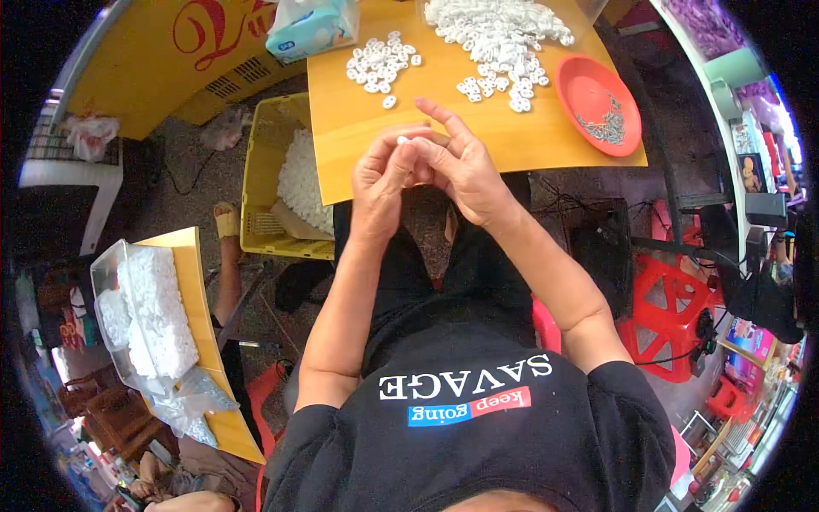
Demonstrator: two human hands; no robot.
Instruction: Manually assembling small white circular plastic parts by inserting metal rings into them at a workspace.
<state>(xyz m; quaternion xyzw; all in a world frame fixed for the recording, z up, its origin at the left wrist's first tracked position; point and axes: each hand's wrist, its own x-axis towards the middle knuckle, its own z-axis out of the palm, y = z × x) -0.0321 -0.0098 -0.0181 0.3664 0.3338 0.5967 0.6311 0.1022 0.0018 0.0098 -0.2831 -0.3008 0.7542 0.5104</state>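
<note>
My left hand and my right hand meet at the near edge of a yellow-brown table. Together their fingertips pinch a small white ring-shaped piece. A small heap of the same white rings lies beyond my left hand. A much bigger pile of white rings lies farther back to the right. At the table's right edge stands a red dish holding several small metal parts.
A pale blue tissue pack sits at the table's far left. Left of the table stands a yellow crate with white pieces. Another person's foot is beside it. A second table carries bagged white parts. Red plastic stools stand right.
</note>
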